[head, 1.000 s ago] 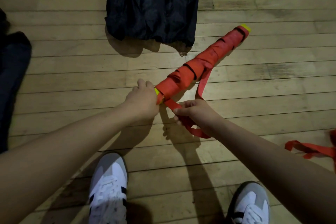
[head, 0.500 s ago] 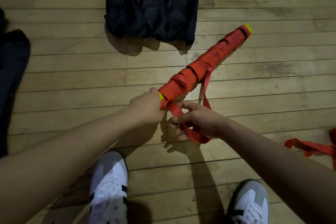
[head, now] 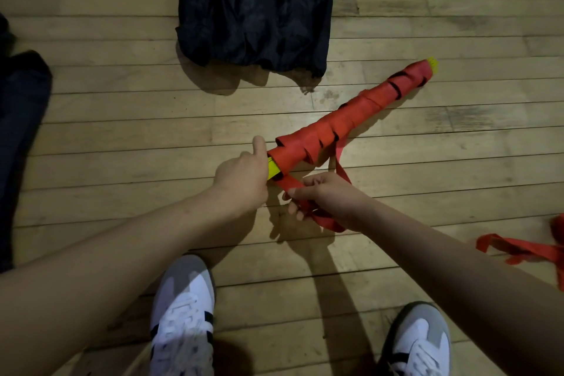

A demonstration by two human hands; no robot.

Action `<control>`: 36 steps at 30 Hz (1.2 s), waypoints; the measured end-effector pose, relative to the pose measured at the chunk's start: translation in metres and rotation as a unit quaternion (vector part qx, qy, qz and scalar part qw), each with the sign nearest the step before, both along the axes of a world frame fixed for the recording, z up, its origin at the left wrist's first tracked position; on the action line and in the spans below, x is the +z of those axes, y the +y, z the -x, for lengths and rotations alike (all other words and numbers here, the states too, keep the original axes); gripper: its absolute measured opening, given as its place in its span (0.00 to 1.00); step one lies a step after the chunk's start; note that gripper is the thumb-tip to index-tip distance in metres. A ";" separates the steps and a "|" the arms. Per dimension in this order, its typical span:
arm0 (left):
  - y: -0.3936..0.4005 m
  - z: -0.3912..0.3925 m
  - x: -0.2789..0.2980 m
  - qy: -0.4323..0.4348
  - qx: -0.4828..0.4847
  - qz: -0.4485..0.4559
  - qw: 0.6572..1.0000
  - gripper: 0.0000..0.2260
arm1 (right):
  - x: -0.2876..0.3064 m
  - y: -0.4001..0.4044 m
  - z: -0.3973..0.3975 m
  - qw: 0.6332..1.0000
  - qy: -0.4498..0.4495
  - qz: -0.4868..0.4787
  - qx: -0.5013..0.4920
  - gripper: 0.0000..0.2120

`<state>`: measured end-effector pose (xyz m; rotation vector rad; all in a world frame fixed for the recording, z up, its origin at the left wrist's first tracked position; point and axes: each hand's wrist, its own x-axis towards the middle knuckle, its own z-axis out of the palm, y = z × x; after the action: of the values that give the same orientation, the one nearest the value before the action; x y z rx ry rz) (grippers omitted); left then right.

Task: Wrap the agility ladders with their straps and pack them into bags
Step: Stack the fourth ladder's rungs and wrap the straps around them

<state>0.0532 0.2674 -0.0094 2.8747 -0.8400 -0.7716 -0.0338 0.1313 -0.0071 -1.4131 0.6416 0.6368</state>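
A bundled agility ladder [head: 351,119], yellow rungs wound in red strap, lies slanted on the wooden floor, its far end at the upper right. My left hand [head: 241,174] grips its near yellow end, thumb raised. My right hand [head: 323,195] pinches the loose red strap [head: 288,185] just below that end; the strap loops under my wrist and runs back up to the bundle. Dark bags [head: 253,6] lie flat at the top centre, beyond the bundle.
Another dark bag [head: 21,137] lies along the left edge. A loose red strap [head: 518,249] of another ladder lies on the floor at the right edge. My two white and grey shoes [head: 183,314] stand at the bottom.
My left hand has lifted the bundle's near end slightly and raised its thumb. My right hand has shifted a little up and right along the loose strap, which now runs flatter under the bundle's end.
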 end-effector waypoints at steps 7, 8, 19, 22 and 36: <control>-0.008 -0.008 0.007 0.090 -0.033 -0.083 0.992 0.27 | -0.007 0.005 0.004 0.998 -0.049 0.027 -0.043 0.04; -0.006 -0.009 0.008 0.066 -0.055 -0.066 0.994 0.26 | -0.009 0.005 0.005 0.997 -0.048 0.028 -0.051 0.04; 0.009 -0.006 -0.008 0.052 0.014 0.068 0.996 0.18 | -0.009 0.001 0.009 0.996 -0.044 0.056 -0.051 0.06; 0.012 -0.007 -0.012 -0.007 0.001 0.052 0.999 0.17 | -0.007 0.001 0.005 0.997 -0.048 0.045 -0.051 0.07; 0.016 -0.014 -0.005 0.091 -0.039 0.097 0.990 0.21 | -0.005 0.006 0.002 0.994 -0.043 0.045 -0.089 0.12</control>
<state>0.0670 0.2830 -0.0143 2.5704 -0.9502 -0.8895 -0.0357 0.1370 -0.0122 -1.4408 0.7256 0.4082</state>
